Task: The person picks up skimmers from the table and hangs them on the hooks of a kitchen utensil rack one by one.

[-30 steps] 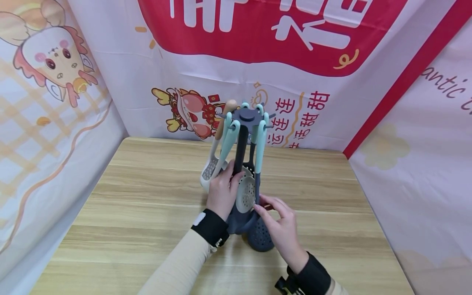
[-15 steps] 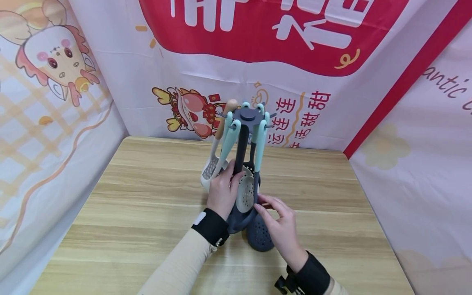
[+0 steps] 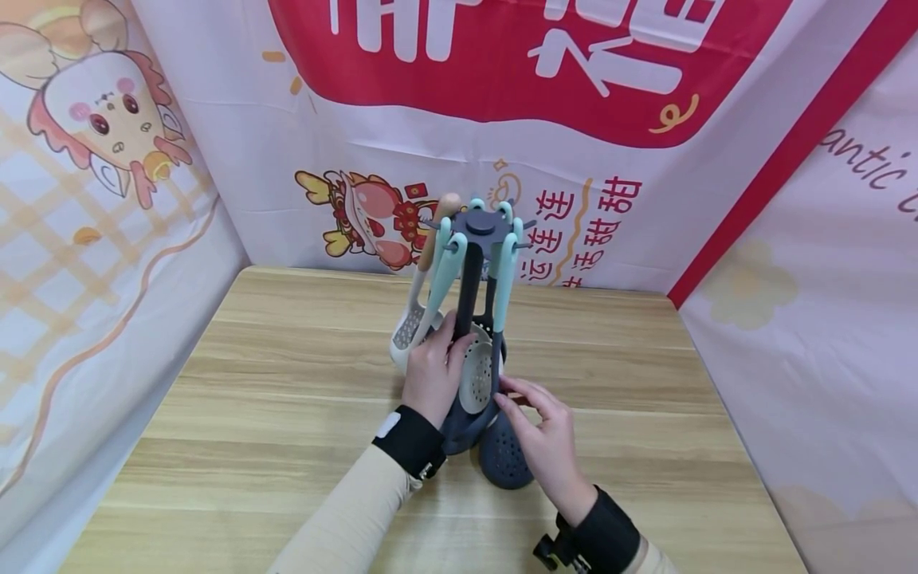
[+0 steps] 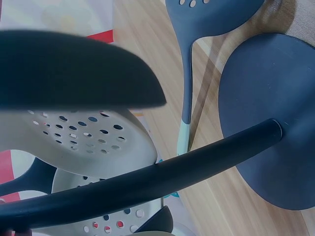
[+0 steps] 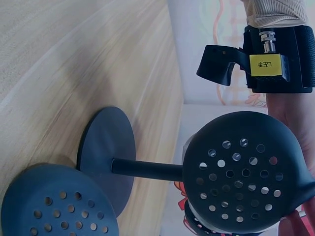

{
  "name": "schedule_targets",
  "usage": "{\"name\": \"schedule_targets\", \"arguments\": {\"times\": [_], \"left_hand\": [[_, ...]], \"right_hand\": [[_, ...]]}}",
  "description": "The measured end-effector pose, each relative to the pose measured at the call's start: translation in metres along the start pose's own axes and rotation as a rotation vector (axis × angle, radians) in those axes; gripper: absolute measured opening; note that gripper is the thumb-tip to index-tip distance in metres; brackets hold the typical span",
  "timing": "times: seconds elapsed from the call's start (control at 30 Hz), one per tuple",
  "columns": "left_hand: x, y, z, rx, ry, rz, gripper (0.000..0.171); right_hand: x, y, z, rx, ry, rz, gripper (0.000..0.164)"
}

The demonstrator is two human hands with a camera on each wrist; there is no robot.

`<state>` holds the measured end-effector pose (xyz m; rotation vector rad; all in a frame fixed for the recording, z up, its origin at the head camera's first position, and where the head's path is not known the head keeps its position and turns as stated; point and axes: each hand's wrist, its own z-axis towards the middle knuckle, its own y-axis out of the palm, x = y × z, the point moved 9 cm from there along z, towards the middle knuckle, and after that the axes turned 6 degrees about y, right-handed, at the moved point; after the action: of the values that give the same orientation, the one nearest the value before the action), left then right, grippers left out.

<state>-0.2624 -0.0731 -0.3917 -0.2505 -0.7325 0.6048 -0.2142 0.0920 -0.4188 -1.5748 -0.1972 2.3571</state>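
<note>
A dark utensil rack (image 3: 479, 227) stands on the table, with several teal-handled utensils and a wooden-handled one hanging from its hooks. My left hand (image 3: 432, 373) grips the rack's dark pole (image 3: 469, 287) about halfway down. My right hand (image 3: 543, 426) pinches the dark shaft of a utensil with a teal handle (image 3: 505, 279). In the right wrist view a dark skimmer head (image 5: 241, 172) hangs close to the camera. A second dark skimmer (image 3: 507, 456) is on the table in front of the rack; the left wrist view shows its teal handle (image 4: 183, 137).
The rack's round base (image 4: 275, 113) sits on the wooden table (image 3: 287, 446). Pale perforated utensils (image 4: 88, 137) and a white slotted one (image 3: 410, 328) hang around the pole. Printed cloth (image 3: 373, 80) walls off the back and both sides.
The shaft in my right fingers has swung slightly left toward the pole, and the right hand has shifted a little with it. My left hand keeps its place.
</note>
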Motion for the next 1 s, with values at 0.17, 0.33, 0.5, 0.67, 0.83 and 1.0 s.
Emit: {"name": "schedule_targets", "arguments": {"times": [0.17,0.33,0.5,0.67,0.83,1.0], "left_hand": [[0.000,0.000,0.001,0.000,0.008,0.008,0.025],[0.000,0.000,0.000,0.001,0.012,0.008,0.025],[0.000,0.000,0.000,0.002,0.013,0.008,0.025],[0.000,0.000,0.000,0.005,0.009,0.010,0.025],[0.000,0.000,0.001,0.003,0.000,-0.003,0.025],[-0.001,0.000,0.001,-0.007,-0.014,-0.006,0.025]], "right_hand": [[0.001,0.001,0.000,-0.010,0.011,-0.012,0.022],[0.003,0.001,0.000,-0.021,0.026,-0.012,0.023],[0.004,0.001,0.000,-0.017,0.014,-0.003,0.023],[0.011,0.001,0.001,-0.004,0.042,0.051,0.021],[0.023,-0.002,0.001,0.023,0.104,0.062,0.021],[0.035,-0.004,0.001,0.032,0.135,0.035,0.020]]}}
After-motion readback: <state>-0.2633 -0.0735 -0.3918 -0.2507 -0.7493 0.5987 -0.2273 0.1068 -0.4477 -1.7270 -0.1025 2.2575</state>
